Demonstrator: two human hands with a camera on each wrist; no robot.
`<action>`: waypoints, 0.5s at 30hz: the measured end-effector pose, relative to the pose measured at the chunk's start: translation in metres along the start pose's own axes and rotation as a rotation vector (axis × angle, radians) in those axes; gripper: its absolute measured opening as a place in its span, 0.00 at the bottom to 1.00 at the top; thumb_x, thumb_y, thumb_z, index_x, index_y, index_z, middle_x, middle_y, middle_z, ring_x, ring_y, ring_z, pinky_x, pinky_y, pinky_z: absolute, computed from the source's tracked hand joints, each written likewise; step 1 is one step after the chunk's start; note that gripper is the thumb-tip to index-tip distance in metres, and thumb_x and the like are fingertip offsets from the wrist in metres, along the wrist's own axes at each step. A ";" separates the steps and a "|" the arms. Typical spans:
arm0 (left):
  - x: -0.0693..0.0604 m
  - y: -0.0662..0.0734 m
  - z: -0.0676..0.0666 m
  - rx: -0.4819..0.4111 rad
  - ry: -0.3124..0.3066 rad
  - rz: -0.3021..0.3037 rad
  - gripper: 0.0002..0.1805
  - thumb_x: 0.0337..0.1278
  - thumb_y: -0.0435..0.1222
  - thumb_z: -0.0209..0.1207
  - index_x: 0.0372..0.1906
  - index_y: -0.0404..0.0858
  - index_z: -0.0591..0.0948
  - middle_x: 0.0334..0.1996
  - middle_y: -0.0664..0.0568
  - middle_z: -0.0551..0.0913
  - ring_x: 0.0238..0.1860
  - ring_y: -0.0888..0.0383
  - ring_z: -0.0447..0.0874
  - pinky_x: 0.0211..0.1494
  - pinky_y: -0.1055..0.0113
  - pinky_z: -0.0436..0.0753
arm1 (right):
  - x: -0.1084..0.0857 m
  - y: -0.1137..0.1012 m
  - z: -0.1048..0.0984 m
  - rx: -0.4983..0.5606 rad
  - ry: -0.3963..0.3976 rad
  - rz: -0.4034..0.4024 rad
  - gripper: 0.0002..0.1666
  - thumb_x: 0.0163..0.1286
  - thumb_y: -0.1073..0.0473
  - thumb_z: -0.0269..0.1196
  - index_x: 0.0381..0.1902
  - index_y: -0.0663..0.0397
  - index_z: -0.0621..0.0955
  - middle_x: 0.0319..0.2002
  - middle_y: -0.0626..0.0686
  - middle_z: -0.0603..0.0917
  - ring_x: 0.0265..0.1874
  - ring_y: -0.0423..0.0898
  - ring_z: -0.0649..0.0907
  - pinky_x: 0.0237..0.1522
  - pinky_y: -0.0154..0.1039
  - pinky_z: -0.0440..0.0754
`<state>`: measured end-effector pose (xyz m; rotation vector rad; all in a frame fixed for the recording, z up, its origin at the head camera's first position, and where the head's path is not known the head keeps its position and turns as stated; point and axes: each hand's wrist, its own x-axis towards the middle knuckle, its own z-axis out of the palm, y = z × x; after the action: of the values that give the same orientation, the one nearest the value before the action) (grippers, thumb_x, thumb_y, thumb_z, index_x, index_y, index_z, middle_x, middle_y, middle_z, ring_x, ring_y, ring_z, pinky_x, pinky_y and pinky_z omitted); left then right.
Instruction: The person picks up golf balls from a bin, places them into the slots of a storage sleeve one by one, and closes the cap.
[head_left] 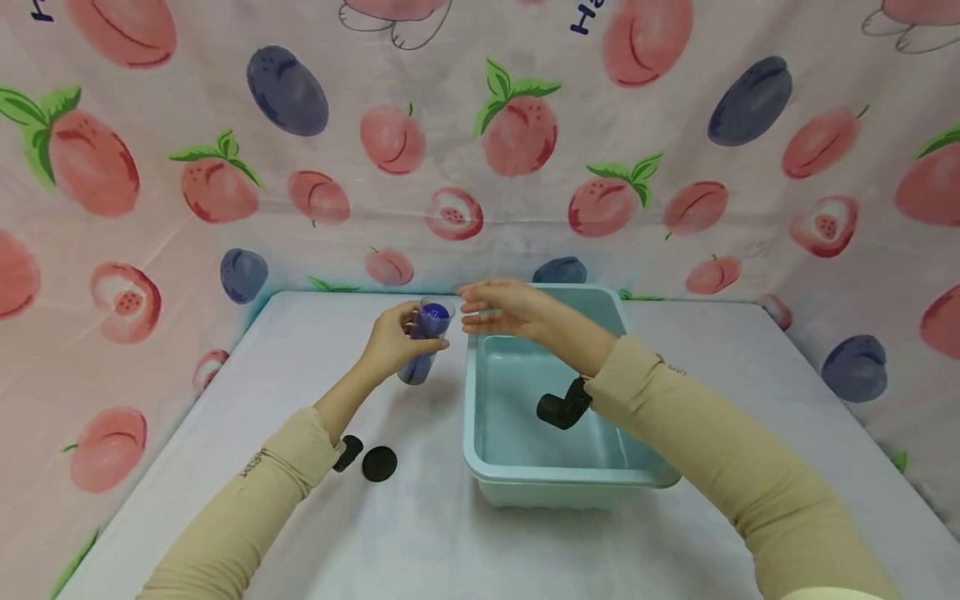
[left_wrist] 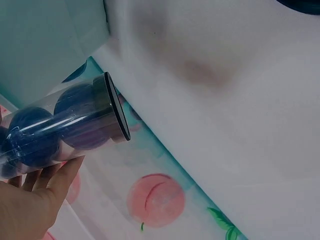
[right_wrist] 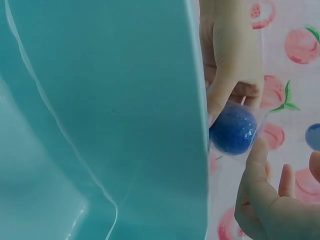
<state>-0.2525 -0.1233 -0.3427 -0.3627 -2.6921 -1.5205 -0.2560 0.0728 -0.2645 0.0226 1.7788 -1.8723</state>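
Pink-and-white fruit-print cloth (head_left: 450, 92) hangs behind the white table (head_left: 420, 542). Right of the table's middle, reaching its far edge, stands a pale teal tub (head_left: 555, 475). Beside the tub's left rim, the left hand (head_left: 392, 340) grips a clear tube (head_left: 415, 368), tilted and held above the table. Over the tub's far left corner hovers the right hand (head_left: 517, 310), fingers loosely extended and holding nothing; whether they touch the tube I cannot tell. Nearer the table's left edge than the tub lies a black disc (head_left: 379, 463), probably a lid. Blue balls are stacked inside the tube, the top ball (head_left: 435, 311) near its mouth. Loading seems the step in hand; if full, the next move would call for fetching the disc to cap it. Readable writing is just "Ha" (head_left: 587, 15) on the cloth; the sleeve lettering (head_left: 253, 463) is too small.
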 end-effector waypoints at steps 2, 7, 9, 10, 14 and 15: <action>-0.001 0.000 -0.002 0.001 0.005 0.007 0.34 0.44 0.36 0.71 0.60 0.34 0.72 0.53 0.36 0.79 0.54 0.39 0.78 0.58 0.44 0.76 | -0.003 0.001 0.002 -0.007 -0.008 -0.003 0.25 0.73 0.61 0.50 0.66 0.63 0.65 0.51 0.59 0.71 0.45 0.51 0.77 0.63 0.48 0.71; -0.002 -0.002 -0.002 0.001 -0.007 0.015 0.35 0.44 0.35 0.70 0.60 0.34 0.71 0.52 0.35 0.79 0.53 0.39 0.79 0.57 0.44 0.76 | -0.012 0.002 0.006 -0.011 -0.048 0.001 0.27 0.74 0.59 0.49 0.68 0.63 0.63 0.63 0.63 0.67 0.55 0.55 0.74 0.64 0.49 0.69; -0.004 -0.004 -0.002 -0.004 -0.016 0.015 0.35 0.44 0.35 0.70 0.61 0.33 0.70 0.52 0.34 0.79 0.53 0.39 0.80 0.57 0.44 0.76 | -0.016 0.002 0.007 -0.007 -0.071 0.011 0.27 0.75 0.58 0.48 0.68 0.62 0.63 0.66 0.64 0.65 0.56 0.55 0.73 0.65 0.49 0.68; -0.005 -0.005 -0.003 -0.004 -0.018 0.016 0.35 0.44 0.34 0.70 0.61 0.33 0.70 0.52 0.34 0.79 0.53 0.40 0.80 0.57 0.45 0.76 | -0.018 0.003 0.008 -0.005 -0.085 0.016 0.27 0.75 0.58 0.48 0.68 0.62 0.62 0.66 0.64 0.64 0.55 0.54 0.73 0.65 0.49 0.68; -0.010 -0.010 -0.006 -0.004 -0.009 0.022 0.34 0.43 0.31 0.70 0.59 0.32 0.71 0.52 0.34 0.80 0.53 0.40 0.80 0.58 0.44 0.75 | -0.026 0.005 0.015 0.007 -0.119 0.026 0.27 0.74 0.57 0.49 0.67 0.61 0.64 0.66 0.64 0.65 0.50 0.52 0.75 0.64 0.49 0.69; -0.011 -0.012 -0.006 -0.003 -0.005 0.021 0.34 0.43 0.31 0.70 0.59 0.33 0.71 0.53 0.35 0.79 0.54 0.40 0.79 0.59 0.44 0.75 | -0.028 0.005 0.017 0.006 -0.122 0.026 0.27 0.74 0.57 0.49 0.67 0.61 0.64 0.66 0.64 0.65 0.50 0.51 0.75 0.64 0.49 0.69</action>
<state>-0.2448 -0.1364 -0.3507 -0.3942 -2.6813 -1.5209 -0.2244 0.0677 -0.2569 -0.0646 1.6826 -1.8216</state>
